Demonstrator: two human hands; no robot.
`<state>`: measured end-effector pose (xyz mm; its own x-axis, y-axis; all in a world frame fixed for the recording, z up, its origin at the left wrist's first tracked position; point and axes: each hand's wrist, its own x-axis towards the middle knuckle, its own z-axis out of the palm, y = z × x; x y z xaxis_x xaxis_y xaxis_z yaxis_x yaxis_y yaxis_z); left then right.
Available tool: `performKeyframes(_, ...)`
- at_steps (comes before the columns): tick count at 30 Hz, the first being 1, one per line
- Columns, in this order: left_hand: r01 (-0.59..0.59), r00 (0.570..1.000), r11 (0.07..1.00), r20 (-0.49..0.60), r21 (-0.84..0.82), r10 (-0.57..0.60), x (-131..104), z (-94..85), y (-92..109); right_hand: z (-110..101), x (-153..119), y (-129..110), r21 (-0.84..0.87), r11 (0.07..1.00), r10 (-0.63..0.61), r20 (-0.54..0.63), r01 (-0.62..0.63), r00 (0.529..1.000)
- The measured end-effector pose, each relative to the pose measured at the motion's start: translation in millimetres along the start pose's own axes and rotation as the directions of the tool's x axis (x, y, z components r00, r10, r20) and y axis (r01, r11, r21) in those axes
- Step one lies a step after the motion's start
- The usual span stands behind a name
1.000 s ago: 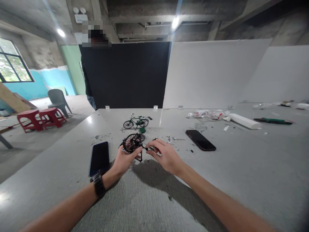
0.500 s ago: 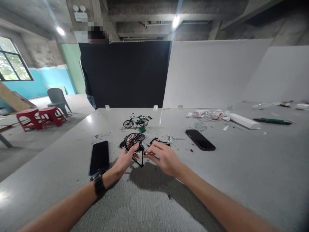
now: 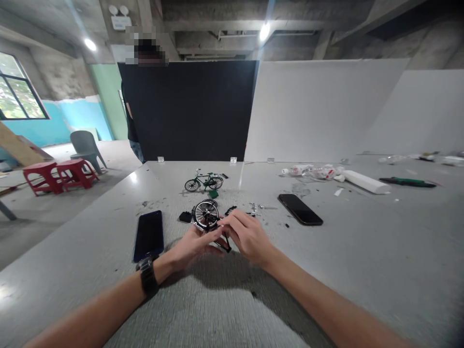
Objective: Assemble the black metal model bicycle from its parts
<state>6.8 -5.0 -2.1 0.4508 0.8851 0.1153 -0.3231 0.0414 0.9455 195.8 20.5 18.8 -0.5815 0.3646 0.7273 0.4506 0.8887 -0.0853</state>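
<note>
A partly built black miniature bicycle point(image 3: 227, 244) is tilted in my left hand point(image 3: 192, 246), its spoked wheel point(image 3: 206, 214) facing up at me. The left thumb and fingers are closed around the frame below the wheel. My right hand point(image 3: 248, 237) meets it from the right, thumb and fingers pinched together against the frame beside the wheel. What sits between those fingertips is hidden. Just beyond lie a flat black piece point(image 3: 186, 217), a curved black part point(image 3: 230, 210) partly behind the right hand, and small silver parts point(image 3: 255, 208).
A finished green miniature bicycle point(image 3: 208, 181) stands farther back, near a small green piece point(image 3: 213, 194). Phones lie at left point(image 3: 148, 236) and right point(image 3: 300, 209). Plastic wrapping point(image 3: 319, 172), a white box point(image 3: 366, 182) and a green-black tool point(image 3: 408, 182) lie at right. A person stands behind the black panel point(image 3: 188, 111).
The black miniature bicycle has turned and shifted slightly right in my left hand, its wheel now facing me more squarely. My right fingertips have moved up closer to the wheel.
</note>
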Motion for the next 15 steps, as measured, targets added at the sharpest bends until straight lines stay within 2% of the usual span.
performKeyframes(3,0.023,1.000,0.996,-0.002,0.082,-0.023,1.9,1.3,-2.6,1.4,-0.6,0.4,-0.007,1.000,0.014,-0.029,-0.014,0.999)
performKeyframes(10,0.014,0.986,0.949,-0.164,0.316,0.040,8.1,3.0,-8.3,2.2,0.6,-0.7,-0.102,0.994,0.021,-0.053,-0.026,0.998)
performKeyframes(15,-0.004,0.968,0.820,-0.204,0.572,0.147,5.9,-0.7,-9.6,0.0,2.5,-0.2,-0.142,0.987,0.065,-0.061,-0.073,0.996)
